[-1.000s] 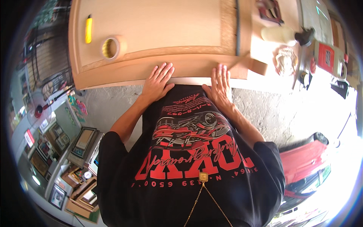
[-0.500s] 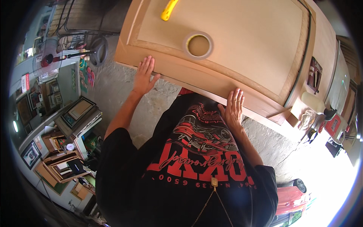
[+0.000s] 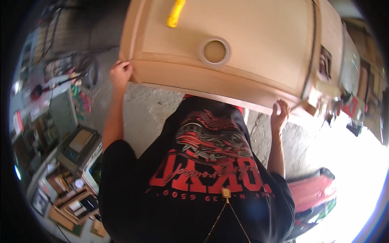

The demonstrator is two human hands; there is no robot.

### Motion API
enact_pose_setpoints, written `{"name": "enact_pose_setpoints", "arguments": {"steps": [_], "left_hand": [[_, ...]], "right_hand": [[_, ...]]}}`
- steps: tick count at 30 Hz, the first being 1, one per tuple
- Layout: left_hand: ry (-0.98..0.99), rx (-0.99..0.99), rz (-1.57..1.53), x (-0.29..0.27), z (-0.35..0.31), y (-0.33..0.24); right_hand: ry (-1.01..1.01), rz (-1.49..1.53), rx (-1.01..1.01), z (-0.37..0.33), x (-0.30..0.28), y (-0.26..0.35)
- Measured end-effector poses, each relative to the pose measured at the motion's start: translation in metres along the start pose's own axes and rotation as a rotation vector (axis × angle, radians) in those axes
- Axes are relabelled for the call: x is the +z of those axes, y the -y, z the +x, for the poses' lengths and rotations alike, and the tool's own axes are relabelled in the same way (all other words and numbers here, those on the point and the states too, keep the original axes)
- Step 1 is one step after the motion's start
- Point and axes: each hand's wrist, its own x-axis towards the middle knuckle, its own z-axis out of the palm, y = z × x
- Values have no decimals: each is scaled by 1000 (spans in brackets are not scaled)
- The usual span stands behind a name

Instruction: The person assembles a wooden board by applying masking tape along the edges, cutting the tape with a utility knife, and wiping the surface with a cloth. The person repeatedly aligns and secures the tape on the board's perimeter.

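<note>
Both hands clamp the near edge of the wood panel (image 3: 251, 52): left hand (image 3: 120, 74) at its near-left corner, right hand (image 3: 279, 115) near its near-right corner. Near edge between them is free. On the panel, a tape roll (image 3: 214, 51) sits just behind the near edge at mid-span, and a yellow tool (image 3: 176, 13) lies by the far edge; bare surface to the right of both. Concrete floor (image 3: 150, 117) under the near edge is open. Stacked frames (image 3: 77, 170) crowd the left side, a red object (image 3: 312, 190) the lower right.
</note>
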Motion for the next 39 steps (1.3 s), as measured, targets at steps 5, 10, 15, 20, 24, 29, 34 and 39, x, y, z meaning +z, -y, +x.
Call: {"name": "enact_pose_setpoints", "arguments": {"steps": [5,10,15,20,24,29,34,39], "left_hand": [[237,-53,-9,-14,21,13],[280,-44,103,-12,30,20],[310,-43,172,-9,33,22],[248,-126,215,-5,32,19],[214,-35,259,-6,12,13],[136,139,129,-11,-12,8],[142,128,141,-13,-12,2],[204,151,40,-14,-11,-7]], "right_hand": [[-47,-215,189,19,-50,-85],[-68,-258,111,44,-60,-121],[138,-324,86,67,-63,-135],[204,-324,58,81,-60,-143],[207,-347,25,83,-59,-145],[124,-335,-110,82,-61,-148],[188,-304,-36,80,-63,-150],[93,-303,-90,82,-58,-149]]}}
